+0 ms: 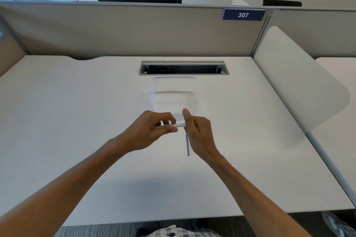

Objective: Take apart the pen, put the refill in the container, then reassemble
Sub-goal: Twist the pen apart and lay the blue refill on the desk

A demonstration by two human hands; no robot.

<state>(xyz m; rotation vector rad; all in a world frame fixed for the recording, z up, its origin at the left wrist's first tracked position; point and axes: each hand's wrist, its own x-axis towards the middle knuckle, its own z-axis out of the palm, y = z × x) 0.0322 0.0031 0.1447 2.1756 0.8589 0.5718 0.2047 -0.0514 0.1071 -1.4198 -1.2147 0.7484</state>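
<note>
Left hand (pixel 152 131) grip pinching pen barrel (pixel 173 125), right hand (pixel 198 134) clamped on refill (pixel 187 146), clear container (pixel 174 94) beyond

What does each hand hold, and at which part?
The left hand pinches the white pen barrel near its middle. The right hand holds the thin refill by its upper end.

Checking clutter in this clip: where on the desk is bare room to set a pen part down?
Bare desk lies left of the left hand, right of the right hand, and in front toward the near edge. It is crowded mid-desk: the hands hold the pen barrel and refill just before the clear container.
</note>
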